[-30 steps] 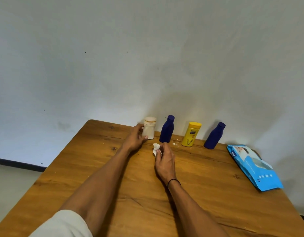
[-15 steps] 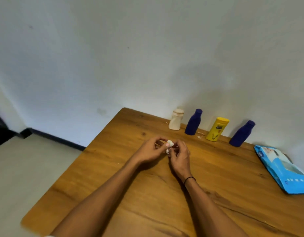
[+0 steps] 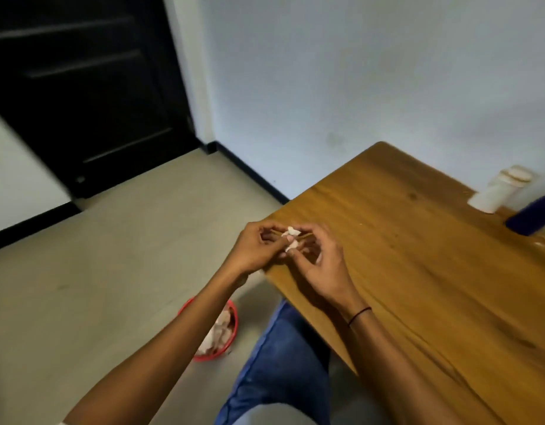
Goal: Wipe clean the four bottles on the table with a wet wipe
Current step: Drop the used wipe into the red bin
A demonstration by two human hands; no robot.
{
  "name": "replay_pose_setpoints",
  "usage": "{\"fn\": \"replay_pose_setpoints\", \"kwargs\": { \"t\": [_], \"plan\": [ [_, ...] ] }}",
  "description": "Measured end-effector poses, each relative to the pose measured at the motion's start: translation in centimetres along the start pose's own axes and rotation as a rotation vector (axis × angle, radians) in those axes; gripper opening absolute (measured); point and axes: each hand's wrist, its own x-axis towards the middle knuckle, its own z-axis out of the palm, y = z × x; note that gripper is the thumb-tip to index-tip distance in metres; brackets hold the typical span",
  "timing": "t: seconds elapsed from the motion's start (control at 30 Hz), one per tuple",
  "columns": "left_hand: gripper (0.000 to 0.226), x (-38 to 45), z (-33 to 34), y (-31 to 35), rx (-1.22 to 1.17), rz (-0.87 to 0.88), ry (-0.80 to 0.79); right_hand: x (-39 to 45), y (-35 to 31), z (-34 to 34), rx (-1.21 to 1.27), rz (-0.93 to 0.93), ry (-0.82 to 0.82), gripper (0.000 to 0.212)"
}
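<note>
Left hand (image 3: 259, 246) and right hand (image 3: 320, 259) together at the surface (image 3: 418, 271) edge, both grips pinched on a crumpled wet wipe (image 3: 291, 237) (fingertips closed), red bin (image 3: 231, 342) on floor below.

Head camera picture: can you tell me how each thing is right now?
wet wipe: crumpled, pinched by both hands
left hand: grip on the wipe
right hand: grip on the wipe
white bottle: upright, capped
blue bottle: blurred, cut off
red bin: on floor, holds used wipes
</note>
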Motion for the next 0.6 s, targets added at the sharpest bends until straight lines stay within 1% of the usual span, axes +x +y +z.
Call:
{"fn": "replay_pose_setpoints", "kwargs": {
  "t": [0.07, 0.1, 0.17, 0.23, 0.3, 0.37, 0.47, 0.5, 0.53, 0.6],
  "plan": [
    [0.01, -2.5, -4.1, -1.3, -0.079, -0.045, 0.117, -0.1, -1.2, 4.0, -0.082, -0.076, -0.142, 0.046],
    [0.01, -3.6, -5.8, -2.0, -0.096, -0.069, 0.153, -0.3, -1.6, 5.8, -0.117, -0.114, -0.177, 0.044],
    [0.015, -5.9, -8.7, -3.5, -0.101, -0.114, 0.194, -1.0, -2.3, 9.6, -0.182, -0.173, -0.211, 0.036],
    [0.017, -7.9, -10.9, -4.8, -0.103, -0.14, 0.201, -1.7, -2.1, 12.9, -0.224, -0.188, -0.233, 0.029],
    [0.021, -9.4, -12.5, -6.1, -0.077, -0.155, 0.198, -2.1, -1.6, 15.7, -0.238, -0.164, -0.246, 0.025],
    [0.031, -10.4, -14.0, -7.6, -0.05, -0.185, 0.209, -2.5, -0.9, 18.2, -0.246, -0.146, -0.26, 0.02],
    [0.056, -11.3, -15.9, -9.9, -0.061, -0.284, 0.259, -2.6, 0.1, 21.4, -0.245, -0.098, -0.28, 0.019],
    [0.063, -11.4, -16.3, -10.6, -0.033, -0.322, 0.276, -2.5, 0.6, 22.3, -0.248, -0.071, -0.283, 0.019],
    [0.066, -11.7, -16.9, -11.5, 0.013, -0.359, 0.299, -2.5, 1.1, 23.3, -0.251, -0.047, -0.288, 0.019],
    [0.058, -12.1, -17.8, -12.7, 0.134, -0.408, 0.346, -2.4, 2.4, 25.0, -0.281, 0.011, -0.319, 0.019]
  ]
}}
